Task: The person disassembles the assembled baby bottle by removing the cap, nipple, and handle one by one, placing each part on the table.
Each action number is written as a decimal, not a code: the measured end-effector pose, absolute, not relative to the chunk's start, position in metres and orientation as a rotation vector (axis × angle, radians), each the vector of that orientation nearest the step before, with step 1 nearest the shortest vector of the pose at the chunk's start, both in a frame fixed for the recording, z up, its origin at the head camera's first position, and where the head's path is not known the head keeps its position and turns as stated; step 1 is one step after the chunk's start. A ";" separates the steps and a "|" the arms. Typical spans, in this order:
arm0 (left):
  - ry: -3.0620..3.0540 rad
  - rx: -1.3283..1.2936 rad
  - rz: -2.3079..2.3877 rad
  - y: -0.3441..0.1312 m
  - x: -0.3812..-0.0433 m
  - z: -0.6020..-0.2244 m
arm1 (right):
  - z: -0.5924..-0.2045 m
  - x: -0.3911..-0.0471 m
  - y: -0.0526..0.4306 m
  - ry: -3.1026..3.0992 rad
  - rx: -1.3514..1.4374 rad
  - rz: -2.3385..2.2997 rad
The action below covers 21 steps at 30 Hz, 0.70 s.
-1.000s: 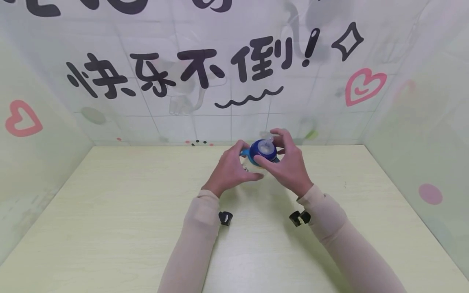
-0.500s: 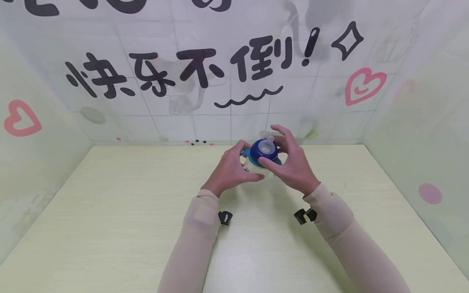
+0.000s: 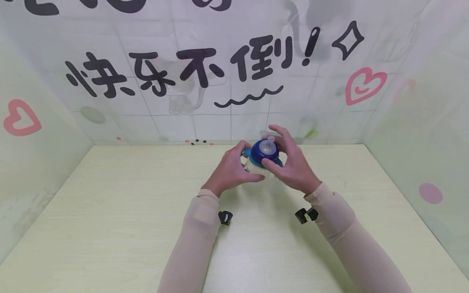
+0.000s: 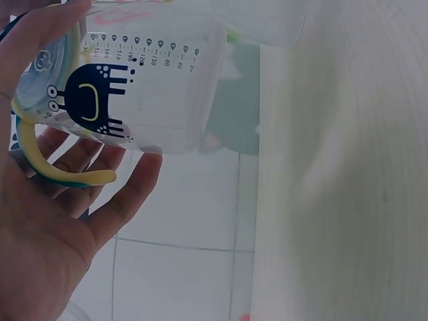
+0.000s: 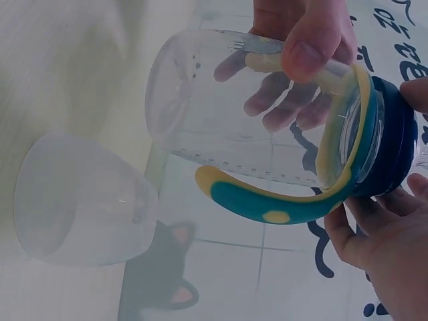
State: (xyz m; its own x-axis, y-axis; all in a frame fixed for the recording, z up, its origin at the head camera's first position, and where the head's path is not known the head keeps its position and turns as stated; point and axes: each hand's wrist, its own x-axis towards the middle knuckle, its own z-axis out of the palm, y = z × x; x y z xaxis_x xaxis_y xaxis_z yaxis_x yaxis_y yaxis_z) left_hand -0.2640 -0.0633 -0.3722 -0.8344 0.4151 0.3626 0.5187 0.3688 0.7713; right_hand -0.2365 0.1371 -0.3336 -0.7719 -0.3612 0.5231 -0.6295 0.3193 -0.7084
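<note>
A clear baby bottle [image 5: 234, 114] with printed markings and blue-and-yellow side handles [image 5: 274, 204] is held above the table in both hands. My left hand [image 3: 234, 169] grips the bottle's body, its thumb on the near side and its fingers around the far side. My right hand [image 3: 293, 165] pinches the dark blue collar [image 3: 264, 151] between thumb and fingers, with the index finger raised in the head view. From the collar rises a clear teat [image 3: 270, 141]. A dark cartoon figure [image 4: 90, 97] is printed on the bottle. The collar sits on the bottle's neck.
A translucent domed cap [image 5: 87, 200] stands on the pale wooden table [image 3: 128, 211], beyond the bottle. Behind the table rises a printed back wall [image 3: 183, 122], and side walls [image 3: 414, 162] enclose it. Black wrist mounts [image 3: 226, 217] jut inward from both sleeves.
My right hand has shifted slightly right and turned around the collar, its index finger lifting. The collar and teat have tilted a little. My left hand has stayed in place.
</note>
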 end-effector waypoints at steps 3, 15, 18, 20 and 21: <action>-2.512 -0.859 -1.461 -0.063 -0.265 -0.373 | -0.334 -0.237 0.137 -2.330 0.896 1.426; -2.558 -0.806 -1.381 -0.064 -0.264 -0.373 | -0.335 -0.235 0.126 -2.401 0.590 1.270; -2.559 -0.790 -1.353 -0.065 -0.264 -0.373 | -0.335 -0.235 0.120 -2.388 0.495 1.235; -2.563 -0.778 -1.338 -0.064 -0.264 -0.373 | -0.334 -0.234 0.116 -2.386 0.429 1.199; -2.566 -0.771 -1.330 -0.064 -0.264 -0.373 | -0.334 -0.235 0.115 -2.387 0.400 1.184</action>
State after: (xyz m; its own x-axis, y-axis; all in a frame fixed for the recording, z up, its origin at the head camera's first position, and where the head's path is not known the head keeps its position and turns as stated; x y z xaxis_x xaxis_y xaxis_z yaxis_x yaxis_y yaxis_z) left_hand -0.2637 -0.0644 -0.3727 -0.8567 0.3733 0.3560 0.5061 0.4747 0.7201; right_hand -0.2345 0.1149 -0.3338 -0.8599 -0.0599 0.5069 -0.4398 0.5911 -0.6762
